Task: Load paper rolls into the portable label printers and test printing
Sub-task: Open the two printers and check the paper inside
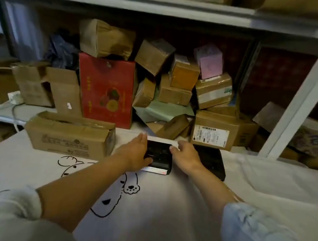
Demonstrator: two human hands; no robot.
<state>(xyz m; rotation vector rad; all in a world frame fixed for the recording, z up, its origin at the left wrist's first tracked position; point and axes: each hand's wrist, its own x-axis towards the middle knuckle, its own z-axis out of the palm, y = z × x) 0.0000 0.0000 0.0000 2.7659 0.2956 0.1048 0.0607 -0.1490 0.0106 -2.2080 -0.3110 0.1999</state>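
Observation:
A black portable label printer [160, 157] lies on the white cloth-covered table [265, 182], with a white paper strip [162, 140] along its far edge. My left hand [134, 153] holds the printer's left side, thumb pressed on its top face near the front. My right hand [185, 154] is at the printer's right far corner, thumb and fingers pinching at the paper strip's right end. A second black printer [211, 162] lies just to the right, partly behind my right wrist.
A long brown carton [68, 136] stands on the table left of the printer. Behind, a shelf is piled with a red fruit box [106, 89] and several taped parcels [214, 130]. A white shelf post [304, 92] rises at the right. The cloth shows a cartoon dog drawing [119, 187].

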